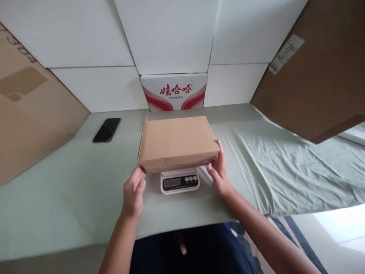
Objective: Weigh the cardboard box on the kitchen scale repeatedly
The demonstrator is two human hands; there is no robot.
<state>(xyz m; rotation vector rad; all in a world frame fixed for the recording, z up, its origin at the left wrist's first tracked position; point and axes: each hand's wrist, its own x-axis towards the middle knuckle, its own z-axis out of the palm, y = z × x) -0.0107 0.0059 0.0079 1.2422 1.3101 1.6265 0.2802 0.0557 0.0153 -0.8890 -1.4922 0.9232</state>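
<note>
A flat brown cardboard box lies across a small white digital scale, whose display and buttons show under the box's near edge. My left hand touches the box's near left corner with its fingertips. My right hand holds the box's near right corner, fingers on its side and thumb below. The box hides most of the scale's platform.
A black phone lies at the back left on the pale green cloth that covers the table. A red-and-white printed carton stands behind the box. White panels line the back; large brown cardboard sheets lean at both sides.
</note>
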